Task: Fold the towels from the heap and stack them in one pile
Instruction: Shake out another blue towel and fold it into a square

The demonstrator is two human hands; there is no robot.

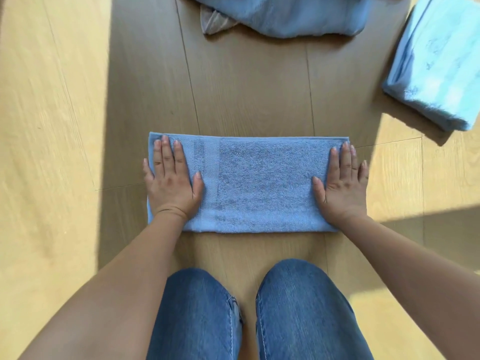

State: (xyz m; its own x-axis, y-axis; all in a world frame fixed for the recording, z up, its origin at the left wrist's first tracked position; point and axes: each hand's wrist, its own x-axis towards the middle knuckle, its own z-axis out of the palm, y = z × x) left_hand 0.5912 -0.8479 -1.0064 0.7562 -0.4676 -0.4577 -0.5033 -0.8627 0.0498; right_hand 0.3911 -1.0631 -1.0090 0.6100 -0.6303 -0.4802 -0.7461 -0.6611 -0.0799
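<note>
Towel (259, 183) folded flat on wood floor (246, 87) (sunlit at both sides).

1. Blue towel (254, 185) lies flat on wooden floor (246, 87), folded into a long rectangle, woven band near its left end.
2. Left hand (172, 178) flat on towel's left end, fingers straight, little finger over the edge.
3. Right hand (342, 183) flat on right end, likewise.
4. Heap of blue towels (285, 14) at top edge, a grey cloth (215, 22) poking out.
5. Pile of folded light-blue towels (436, 63) at upper right, in sunlight.
6. Knees in jeans (298, 307) at bottom.
</note>
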